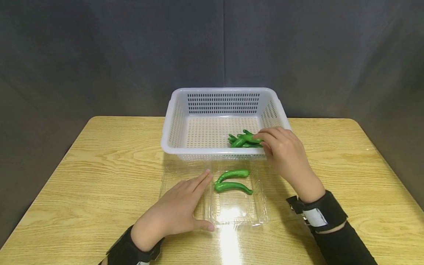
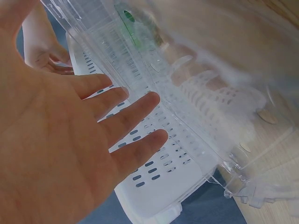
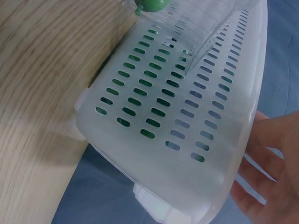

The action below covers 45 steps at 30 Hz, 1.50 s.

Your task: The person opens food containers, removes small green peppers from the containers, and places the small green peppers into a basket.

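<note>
My left hand [image 1: 180, 206] rests with fingers extended along the fold of a clear plastic clamshell container [image 1: 261, 206], its thumb near the front edge. Two curved green chili peppers [image 1: 233, 186] lie in the container's right half, one behind the other. Behind it, my right hand [image 1: 285, 149] reaches over the front right rim of a white perforated basket [image 1: 170, 110]. Its thumb and index finger pinch the end of a green pepper [image 1: 246, 138] at the small pile inside. In the right wrist view, the basket wall [image 3: 173, 121] hides the fingertips of that hand [image 3: 271, 163].
The basket stands at the back of the wooden table [image 1: 99, 165], close to the dark fabric backdrop [image 1: 132, 55]. The container's clear lid half [image 1: 170, 171] lies flat to the left, partly under my left hand.
</note>
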Available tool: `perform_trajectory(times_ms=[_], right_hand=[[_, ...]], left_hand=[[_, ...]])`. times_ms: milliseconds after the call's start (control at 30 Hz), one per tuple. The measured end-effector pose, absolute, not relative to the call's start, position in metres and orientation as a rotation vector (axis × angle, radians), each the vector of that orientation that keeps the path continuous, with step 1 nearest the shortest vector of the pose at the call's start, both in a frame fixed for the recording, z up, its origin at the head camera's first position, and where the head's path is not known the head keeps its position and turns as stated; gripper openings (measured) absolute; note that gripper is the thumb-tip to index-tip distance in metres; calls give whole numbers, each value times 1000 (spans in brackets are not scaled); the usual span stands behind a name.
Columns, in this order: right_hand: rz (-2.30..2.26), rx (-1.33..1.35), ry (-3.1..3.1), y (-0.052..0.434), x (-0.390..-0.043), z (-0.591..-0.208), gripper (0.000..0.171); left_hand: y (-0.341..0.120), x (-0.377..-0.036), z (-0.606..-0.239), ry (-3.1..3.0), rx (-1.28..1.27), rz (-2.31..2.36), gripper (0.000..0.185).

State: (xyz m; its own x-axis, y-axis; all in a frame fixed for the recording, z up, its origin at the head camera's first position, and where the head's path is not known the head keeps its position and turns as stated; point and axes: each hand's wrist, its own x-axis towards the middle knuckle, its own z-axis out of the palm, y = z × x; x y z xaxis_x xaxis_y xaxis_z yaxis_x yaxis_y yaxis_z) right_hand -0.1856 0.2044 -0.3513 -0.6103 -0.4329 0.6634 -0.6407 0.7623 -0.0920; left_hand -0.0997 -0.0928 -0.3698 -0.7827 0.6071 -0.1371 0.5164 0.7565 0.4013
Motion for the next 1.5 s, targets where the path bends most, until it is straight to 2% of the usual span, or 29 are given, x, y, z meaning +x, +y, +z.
perform_trajectory(times_ms=[600,1500], right_hand=[[462,844,-2302,208,-186,-349,29],[454,1132,-2241,191,-166,-332,26]], left_hand=[[-93,-99,-370,2696,887,501,119],[-93,-100,-369,2687,883,502,118]])
